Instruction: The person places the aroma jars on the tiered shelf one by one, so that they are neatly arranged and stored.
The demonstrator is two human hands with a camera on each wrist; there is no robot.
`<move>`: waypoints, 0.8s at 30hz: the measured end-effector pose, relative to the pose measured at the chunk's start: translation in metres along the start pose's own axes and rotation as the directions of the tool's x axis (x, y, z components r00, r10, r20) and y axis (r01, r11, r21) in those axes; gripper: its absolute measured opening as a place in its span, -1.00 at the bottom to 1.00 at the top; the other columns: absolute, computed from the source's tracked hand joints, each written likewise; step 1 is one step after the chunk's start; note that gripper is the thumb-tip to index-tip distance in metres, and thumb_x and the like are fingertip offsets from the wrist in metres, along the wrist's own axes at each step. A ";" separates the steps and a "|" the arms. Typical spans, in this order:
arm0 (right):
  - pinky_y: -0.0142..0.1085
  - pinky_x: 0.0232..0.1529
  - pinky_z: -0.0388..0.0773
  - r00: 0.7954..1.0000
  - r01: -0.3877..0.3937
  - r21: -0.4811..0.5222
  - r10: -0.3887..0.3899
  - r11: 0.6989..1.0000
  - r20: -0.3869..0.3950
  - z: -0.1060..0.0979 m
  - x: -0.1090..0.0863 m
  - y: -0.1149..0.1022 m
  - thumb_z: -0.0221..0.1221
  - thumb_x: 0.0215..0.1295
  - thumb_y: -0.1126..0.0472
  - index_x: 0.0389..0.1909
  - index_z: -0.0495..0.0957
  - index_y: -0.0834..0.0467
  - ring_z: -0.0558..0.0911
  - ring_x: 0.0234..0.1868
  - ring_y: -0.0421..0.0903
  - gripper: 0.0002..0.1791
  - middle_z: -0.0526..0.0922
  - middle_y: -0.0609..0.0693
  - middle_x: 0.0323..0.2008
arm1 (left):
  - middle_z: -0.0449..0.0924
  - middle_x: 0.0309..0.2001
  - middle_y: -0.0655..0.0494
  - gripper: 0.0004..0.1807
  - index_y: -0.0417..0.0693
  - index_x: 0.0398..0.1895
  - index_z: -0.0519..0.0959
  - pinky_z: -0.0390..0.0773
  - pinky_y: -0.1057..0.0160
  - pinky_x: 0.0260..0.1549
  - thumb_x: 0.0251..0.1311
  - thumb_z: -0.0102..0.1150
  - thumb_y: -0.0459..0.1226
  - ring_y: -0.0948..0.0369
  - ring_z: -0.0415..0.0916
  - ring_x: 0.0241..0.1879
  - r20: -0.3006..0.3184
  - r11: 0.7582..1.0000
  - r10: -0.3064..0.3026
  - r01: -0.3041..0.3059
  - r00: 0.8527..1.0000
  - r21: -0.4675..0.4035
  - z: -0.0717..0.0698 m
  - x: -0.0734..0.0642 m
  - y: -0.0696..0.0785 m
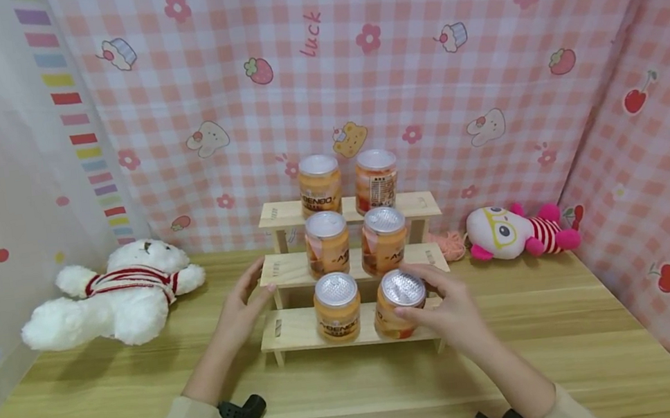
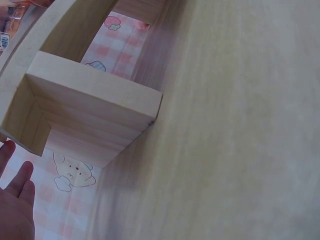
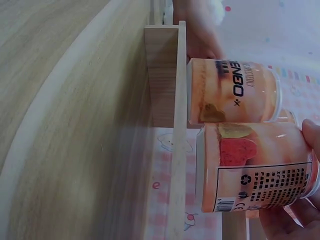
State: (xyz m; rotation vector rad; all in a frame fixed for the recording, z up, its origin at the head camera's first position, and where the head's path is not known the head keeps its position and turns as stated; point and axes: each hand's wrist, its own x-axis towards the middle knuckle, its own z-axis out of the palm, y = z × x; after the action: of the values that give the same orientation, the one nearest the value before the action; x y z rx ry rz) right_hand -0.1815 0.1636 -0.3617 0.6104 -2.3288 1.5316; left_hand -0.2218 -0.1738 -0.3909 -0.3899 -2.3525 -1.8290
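Note:
My right hand (image 1: 448,310) grips the lower-right can (image 1: 395,327) near its silver lid, thumb on one side and fingers on the other. The can is orange, with fruit pictures and a printed text panel. It leans slightly, and in the right wrist view a narrow gap shows between the base of this can (image 3: 240,165) and the bottom step. Beside it stands another can (image 1: 337,310), upright on the bottom step (image 1: 294,332) of a three-tier wooden stand. At the left end of the middle step, my left hand (image 1: 241,311) is held with fingers extended, close to the wood (image 2: 30,120).
Two cans stand on the middle step (image 1: 283,271) and two on the top step (image 1: 282,215). A white plush bear (image 1: 125,290) lies at left, a pink-and-white plush toy (image 1: 520,231) at right. Pink yarn (image 1: 449,245) lies behind the stand. Checked cloth (image 1: 408,88) hangs behind.

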 end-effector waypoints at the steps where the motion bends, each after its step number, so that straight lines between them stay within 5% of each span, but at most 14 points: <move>1: -0.29 -0.11 0.53 1.000 0.003 -0.002 -0.003 1.000 -0.002 0.002 0.001 0.000 0.48 -0.07 0.28 0.14 0.54 0.19 0.55 -0.07 -0.09 -0.35 0.59 0.03 0.05 | 0.16 0.38 -0.22 -0.35 -0.09 0.47 0.13 0.03 -0.15 0.30 0.38 0.07 -0.21 -0.15 -0.02 0.39 -0.001 1.000 -0.001 0.001 1.000 -0.001 0.000 0.000 0.000; 14: -0.23 -0.12 0.56 0.999 -0.041 -0.034 0.041 0.999 0.016 0.007 0.007 0.000 0.46 -0.02 0.26 0.17 0.52 0.18 0.56 -0.08 -0.07 -0.36 0.58 0.07 0.04 | 0.14 0.39 -0.23 -0.35 -0.15 0.46 0.12 0.04 -0.14 0.30 0.38 0.07 -0.23 -0.13 -0.01 0.39 -0.006 1.000 0.012 -0.012 1.000 -0.002 0.002 0.001 0.002; 19: -0.24 -0.13 0.57 0.999 -0.040 -0.032 0.041 0.999 0.017 0.007 0.008 0.002 0.46 -0.02 0.29 0.17 0.52 0.19 0.56 -0.08 -0.06 -0.36 0.58 0.08 0.03 | 0.15 0.39 -0.20 -0.33 -0.09 0.47 0.13 0.02 -0.17 0.30 0.36 0.09 -0.18 -0.13 -0.02 0.40 -0.006 1.000 0.018 -0.018 1.000 -0.001 0.000 0.007 -0.010; 24: -0.11 -0.01 0.53 1.000 -0.009 -0.028 0.009 1.000 0.014 0.004 0.006 0.003 0.44 0.00 0.29 0.17 0.51 0.22 0.54 0.00 -0.03 -0.37 0.54 0.09 0.08 | 0.20 0.38 -0.12 -0.31 0.11 0.47 0.16 0.00 -0.24 0.28 0.33 0.10 -0.01 -0.10 -0.01 0.40 -0.010 0.996 -0.006 0.007 1.000 0.090 -0.003 0.012 -0.024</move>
State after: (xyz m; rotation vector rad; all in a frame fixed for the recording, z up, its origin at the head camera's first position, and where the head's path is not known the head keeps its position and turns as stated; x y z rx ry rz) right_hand -0.1881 0.1595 -0.3628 0.6072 -2.3622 1.5012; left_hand -0.2405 -0.1804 -0.4089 -0.3620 -2.4212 -1.7164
